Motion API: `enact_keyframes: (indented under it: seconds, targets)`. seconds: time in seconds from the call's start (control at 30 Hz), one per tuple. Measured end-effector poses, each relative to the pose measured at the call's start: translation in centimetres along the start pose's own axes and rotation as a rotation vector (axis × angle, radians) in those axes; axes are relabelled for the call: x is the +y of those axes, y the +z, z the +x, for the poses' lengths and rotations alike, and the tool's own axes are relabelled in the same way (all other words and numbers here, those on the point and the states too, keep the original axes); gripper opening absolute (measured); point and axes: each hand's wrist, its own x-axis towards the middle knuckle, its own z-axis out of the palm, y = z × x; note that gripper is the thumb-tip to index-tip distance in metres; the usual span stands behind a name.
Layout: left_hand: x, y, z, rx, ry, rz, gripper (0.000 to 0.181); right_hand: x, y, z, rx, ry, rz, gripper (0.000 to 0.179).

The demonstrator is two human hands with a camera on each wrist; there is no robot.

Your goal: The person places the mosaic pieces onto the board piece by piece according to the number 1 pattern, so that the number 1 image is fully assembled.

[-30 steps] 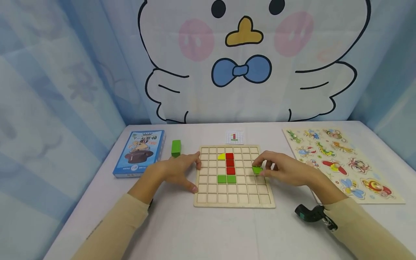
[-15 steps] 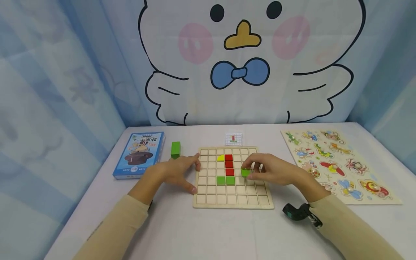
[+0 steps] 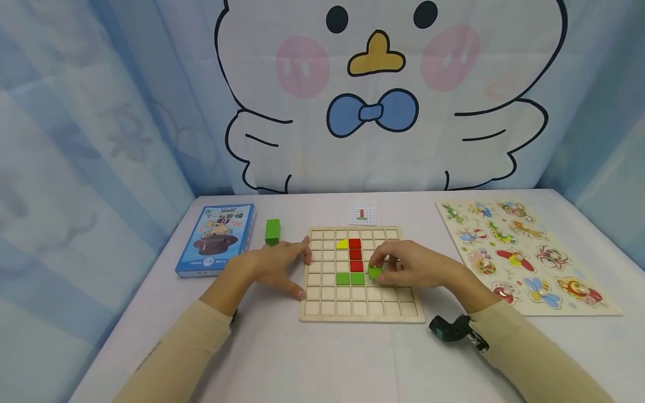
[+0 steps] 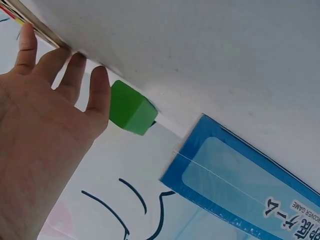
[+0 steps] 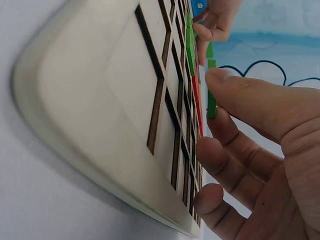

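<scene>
A wooden grid board (image 3: pixel 363 322) lies in the middle of the table. On it, red tiles (image 3: pixel 355 253) form a column with a yellow tile (image 3: pixel 342 244) beside the top one, and two green tiles (image 3: pixel 350 278) sit below. My right hand (image 3: pixel 418 263) pinches another green tile (image 3: pixel 375 272) between thumb and index finger, just right of that green pair. In the right wrist view this green tile (image 5: pixel 212 95) stands on edge over the grid. My left hand (image 3: pixel 272 268) rests with spread fingers against the board's left edge, its fingertips touching the rim.
A green block (image 3: pixel 272 230) stands behind my left hand, with a blue box (image 3: pixel 216 239) to its left. A small pattern card (image 3: pixel 362 214) lies beyond the board. At right is a board of cartoon insects (image 3: pixel 529 257). A printed curtain (image 3: pixel 378 151) hangs behind the table.
My right hand has carried the green tile leftward across the grid, from near the board's right edge to beside the green pair. My left hand has stayed at the left edge.
</scene>
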Motion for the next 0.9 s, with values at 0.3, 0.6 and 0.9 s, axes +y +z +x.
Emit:
enact_keyframes:
  seconds: [0.3, 0.6, 0.9]
  targets:
    - [0.4, 0.2, -0.3, -0.024, -0.016, 0.03, 0.105, -0.2, 0.4, 0.0, -0.031, 0.013, 0.006, 0.022]
    - [0.5, 0.0, -0.7, -0.029, -0.024, 0.037, 0.121, 0.0, 0.8, 0.0, -0.025, 0.004, 0.028, 0.025]
    - [0.7, 0.1, -0.9, -0.028, -0.035, 0.042, 0.116, -0.3, 1.2, 0.4, -0.013, -0.002, 0.04, 0.029]
